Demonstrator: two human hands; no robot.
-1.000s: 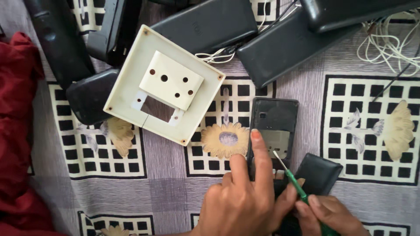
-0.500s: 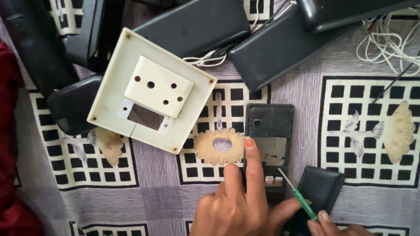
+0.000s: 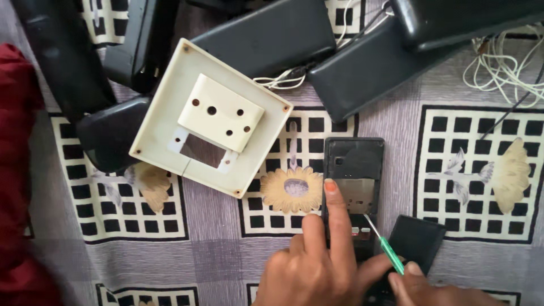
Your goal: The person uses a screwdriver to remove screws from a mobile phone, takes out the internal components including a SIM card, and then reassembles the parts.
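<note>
A small black phone (image 3: 356,170) lies face down on the patterned cloth with its back cover off and its inner plate showing. My left hand (image 3: 317,258) rests on it, index finger stretched along its left edge and thumb at its lower end. My right hand (image 3: 430,289) grips a green-handled screwdriver (image 3: 386,245) whose metal tip touches the phone's lower part. The black back cover (image 3: 418,241) lies just right of the phone, next to my right hand.
A cream switch plate (image 3: 211,116) with a socket block lies at centre left. Several black boxes (image 3: 362,68) crowd the top, with white wires (image 3: 504,68) at the upper right. Dark red cloth (image 3: 17,187) lies along the left edge.
The view has shifted, so both hands and the phone sit lower and further right in it. My left index finger has slid a little down the phone. The screwdriver stays at its lower part.
</note>
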